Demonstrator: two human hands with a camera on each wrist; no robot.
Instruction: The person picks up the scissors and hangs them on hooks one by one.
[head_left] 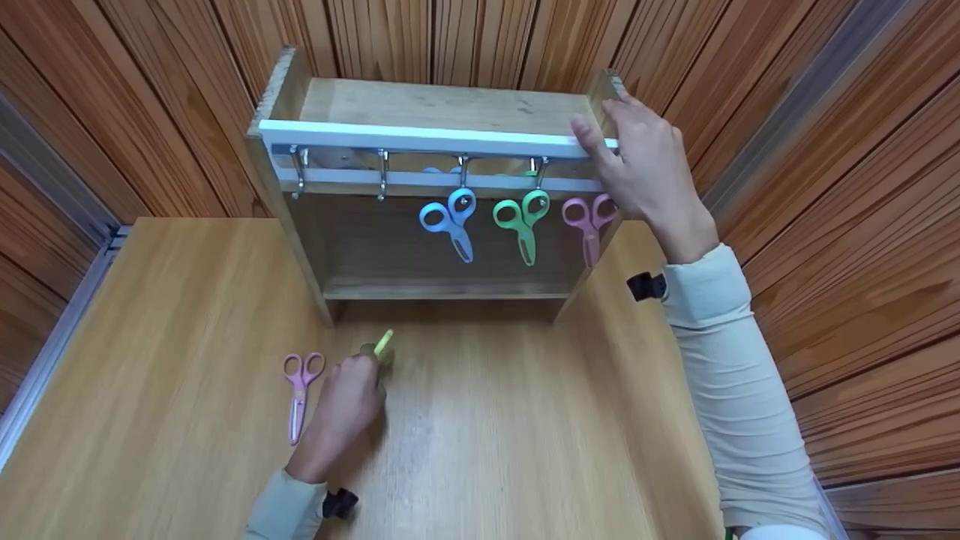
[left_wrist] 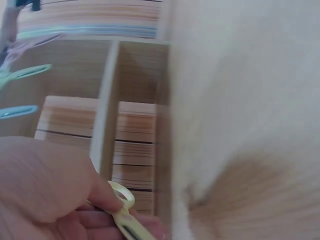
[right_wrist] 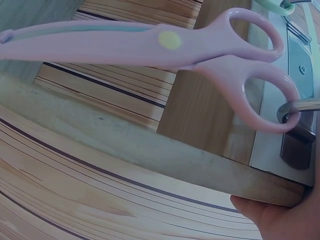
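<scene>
My left hand is low over the table in front of a wooden rack. It pinches a pair of yellow scissors between thumb and fingers; one finger loop shows in the left wrist view. Up at the rack's top right corner, my right hand grips the side board, thumb against the white hook rail. From the rail's hooks hang blue scissors, green scissors and pink scissors, the pink pair closest to the right hand.
Another pair of pink scissors lies on the table, left of my left hand. On the rail's left part, a hook and a second hook hold nothing. Wood-patterned panels stand behind the rack.
</scene>
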